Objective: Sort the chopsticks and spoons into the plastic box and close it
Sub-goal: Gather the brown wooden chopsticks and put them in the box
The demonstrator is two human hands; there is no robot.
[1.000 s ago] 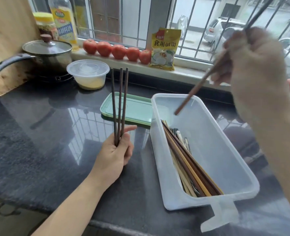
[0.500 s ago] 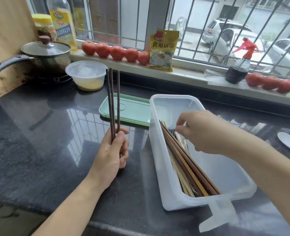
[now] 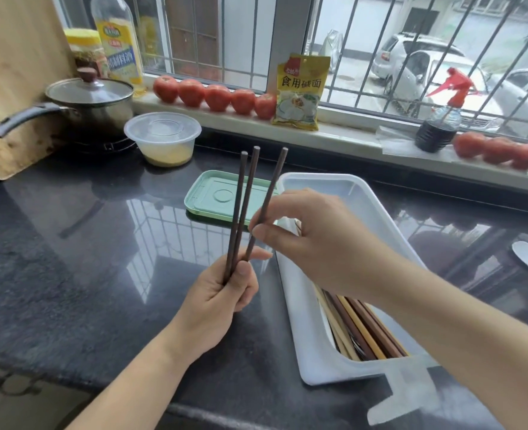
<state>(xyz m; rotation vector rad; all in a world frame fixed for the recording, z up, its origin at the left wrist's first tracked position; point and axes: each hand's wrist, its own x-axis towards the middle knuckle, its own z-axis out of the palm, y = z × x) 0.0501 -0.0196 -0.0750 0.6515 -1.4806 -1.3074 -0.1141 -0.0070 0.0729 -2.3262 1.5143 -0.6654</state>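
Chopsticks (image 3: 244, 193), slim dark rods, translucent box (image 3: 290, 305)

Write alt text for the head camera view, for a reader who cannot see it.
A left hand holds three dark chopsticks upright while the right hand pinches the rightmost one, above a dark countertop. Beside them, a clear plastic box already holds several chopsticks; its green lid lies behind.

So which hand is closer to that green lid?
Right. The right hand sits beside the green lid's near corner, pinching one chopstick; the left hand is lower, nearer the person.
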